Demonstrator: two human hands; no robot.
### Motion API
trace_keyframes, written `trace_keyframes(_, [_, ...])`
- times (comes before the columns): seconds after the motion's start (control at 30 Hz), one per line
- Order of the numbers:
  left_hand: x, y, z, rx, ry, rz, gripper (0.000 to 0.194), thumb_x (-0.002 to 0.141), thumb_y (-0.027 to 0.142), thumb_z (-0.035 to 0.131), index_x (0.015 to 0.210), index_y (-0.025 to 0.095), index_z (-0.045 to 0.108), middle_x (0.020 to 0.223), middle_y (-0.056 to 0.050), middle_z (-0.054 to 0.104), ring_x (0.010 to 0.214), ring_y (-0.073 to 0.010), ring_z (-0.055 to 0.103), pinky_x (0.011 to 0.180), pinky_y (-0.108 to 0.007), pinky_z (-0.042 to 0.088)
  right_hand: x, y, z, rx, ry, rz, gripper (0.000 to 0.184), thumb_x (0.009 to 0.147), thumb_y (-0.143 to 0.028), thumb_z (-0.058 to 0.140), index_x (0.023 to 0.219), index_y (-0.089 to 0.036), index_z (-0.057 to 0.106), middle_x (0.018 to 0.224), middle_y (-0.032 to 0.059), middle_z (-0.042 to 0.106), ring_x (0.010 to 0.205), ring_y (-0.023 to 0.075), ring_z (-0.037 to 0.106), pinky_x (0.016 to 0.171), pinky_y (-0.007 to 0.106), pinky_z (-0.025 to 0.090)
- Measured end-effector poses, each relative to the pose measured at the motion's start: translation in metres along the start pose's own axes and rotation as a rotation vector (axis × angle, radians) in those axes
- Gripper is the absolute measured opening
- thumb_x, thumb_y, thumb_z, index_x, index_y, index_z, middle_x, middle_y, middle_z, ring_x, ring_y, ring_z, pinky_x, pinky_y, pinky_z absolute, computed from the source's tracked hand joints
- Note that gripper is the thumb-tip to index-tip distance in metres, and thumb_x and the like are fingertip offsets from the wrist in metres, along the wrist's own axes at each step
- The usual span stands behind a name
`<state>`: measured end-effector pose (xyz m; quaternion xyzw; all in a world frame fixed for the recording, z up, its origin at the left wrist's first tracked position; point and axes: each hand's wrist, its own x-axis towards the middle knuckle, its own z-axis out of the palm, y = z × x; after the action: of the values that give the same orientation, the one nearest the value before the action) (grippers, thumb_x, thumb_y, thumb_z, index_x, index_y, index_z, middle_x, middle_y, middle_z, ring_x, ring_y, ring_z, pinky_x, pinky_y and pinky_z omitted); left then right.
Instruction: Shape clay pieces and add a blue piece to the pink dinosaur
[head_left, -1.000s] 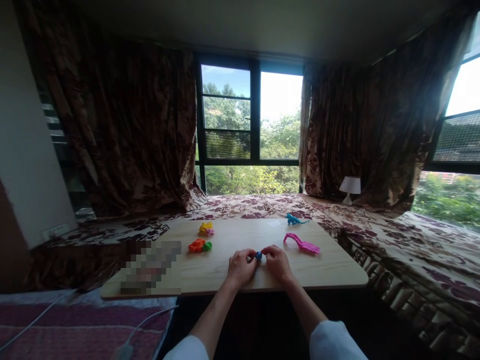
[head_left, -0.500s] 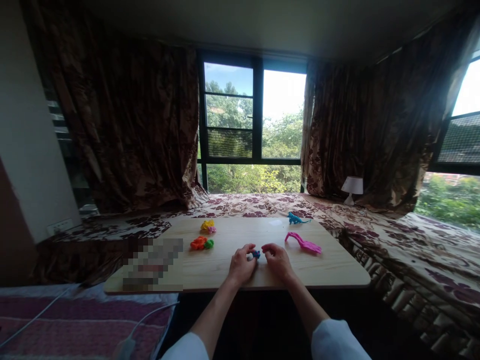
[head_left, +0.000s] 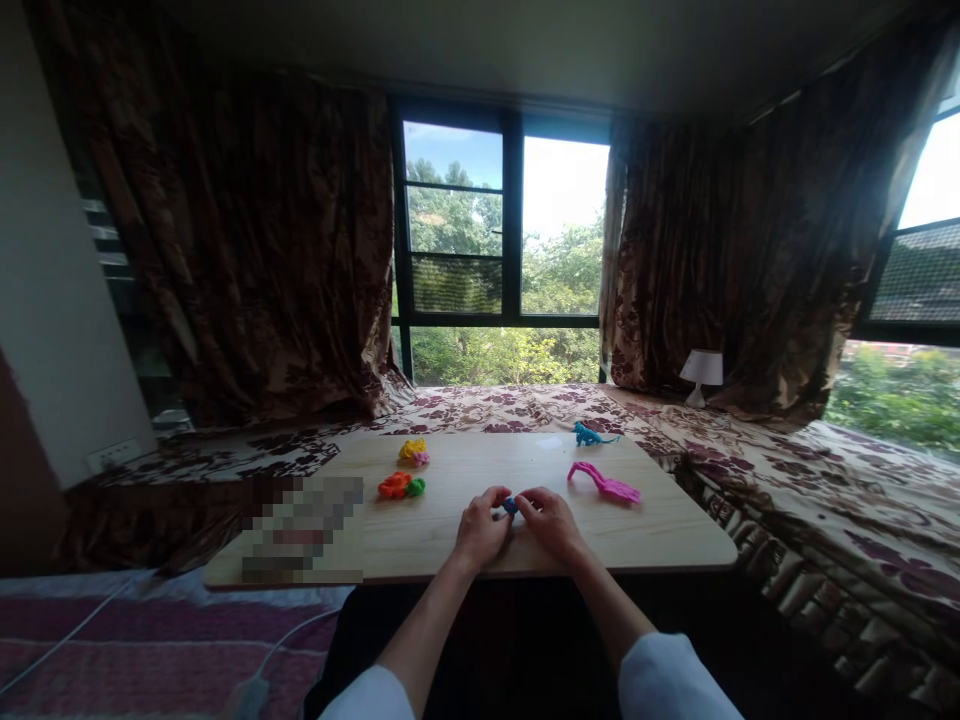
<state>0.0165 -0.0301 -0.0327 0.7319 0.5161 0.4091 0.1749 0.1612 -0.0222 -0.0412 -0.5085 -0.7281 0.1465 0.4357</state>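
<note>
My left hand (head_left: 480, 527) and my right hand (head_left: 550, 521) meet over the near middle of a light wooden tabletop (head_left: 450, 530). Between the fingertips of both hands sits a small blue clay lump (head_left: 511, 505), pinched from both sides. A pink clay figure (head_left: 604, 483) lies to the right of my right hand. A blue clay dinosaur (head_left: 589, 434) stands at the far right edge. An orange and green clay piece (head_left: 400, 487) and a yellow and pink one (head_left: 413, 453) lie to the left.
A blurred patch (head_left: 304, 530) covers the tabletop's left part. Patterned bedding (head_left: 787, 470) surrounds the table. A small white lamp (head_left: 700, 375) stands by the curtains at the right. White cables (head_left: 255, 680) run over the pink cover at bottom left.
My right hand's fingers drew slightly away from the blue lump, then closed on it again. Both hands stay at the same spot on the table.
</note>
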Motion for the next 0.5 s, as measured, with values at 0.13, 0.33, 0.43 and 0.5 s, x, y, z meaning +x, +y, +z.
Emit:
trace_keyframes(0.13, [0.0008,-0.0043,0.0023,0.015,0.005,0.008,0.026,0.084,0.031,0.051,0.105,0.016,0.055,0.108,-0.007,0.058,0.094,-0.0183,0.057,0.081,-0.040,0.047,-0.0009,-0.0005,-0.0006,-0.016,-0.020,-0.017,0.022,0.088,-0.034,0.050,0.092,-0.015,0.060,0.090,0.0026,0.062,0.078,0.0138,0.060,0.073,0.033,0.049])
trace_keyframes(0.33, [0.0008,-0.0049,0.0043,0.006,0.004,-0.008,0.026,0.084,0.031,0.050,0.106,0.017,0.055,0.108,-0.007,0.058,0.092,-0.0176,0.057,0.079,-0.039,0.048,-0.0011,0.0046,0.0024,-0.027,-0.011,-0.025,0.020,0.088,-0.032,0.049,0.093,-0.015,0.060,0.093,0.0030,0.062,0.081,0.0144,0.059,0.075,0.034,0.049])
trace_keyframes(0.43, [0.0011,-0.0061,0.0043,0.003,0.007,0.006,0.026,0.084,0.031,0.051,0.105,0.016,0.055,0.106,-0.006,0.058,0.091,-0.0175,0.058,0.078,-0.039,0.048,0.0000,0.0068,0.0037,-0.019,-0.003,-0.030,0.019,0.088,-0.030,0.050,0.093,-0.015,0.060,0.093,0.0030,0.062,0.081,0.0143,0.060,0.075,0.034,0.049])
trace_keyframes(0.5, [0.0019,-0.0079,0.0041,0.004,0.013,0.027,0.026,0.083,0.031,0.051,0.104,0.015,0.055,0.105,-0.006,0.059,0.091,-0.0177,0.058,0.079,-0.039,0.048,0.0013,0.0077,0.0041,-0.007,0.010,-0.036,0.019,0.088,-0.030,0.050,0.093,-0.015,0.060,0.093,0.0031,0.062,0.082,0.0144,0.059,0.075,0.035,0.049])
